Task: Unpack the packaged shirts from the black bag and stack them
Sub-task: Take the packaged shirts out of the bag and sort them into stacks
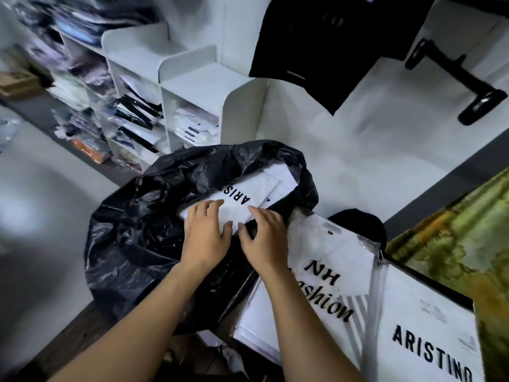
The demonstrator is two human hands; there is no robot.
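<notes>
Black bag [132,244] sits open on the desk [68,334], mouth facing up. Top packaged shirt [239,199] lies inside the mouth, white, lettering partly visible. Left hand [205,235] rests flat on this package, fingers fairly straight. Right hand [264,238] is just beside it, fingers bent over the bag's rim onto the package edge; actual grip cannot be told. Two more packages lie right of the bag: "NH fashion" package [330,252] and "ARISTINO" package [429,340].

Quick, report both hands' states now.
Left hand: open, fingers resting on the packaged shirt in the black bag.
Right hand: over the bag's rim; grip cannot be told.
</notes>
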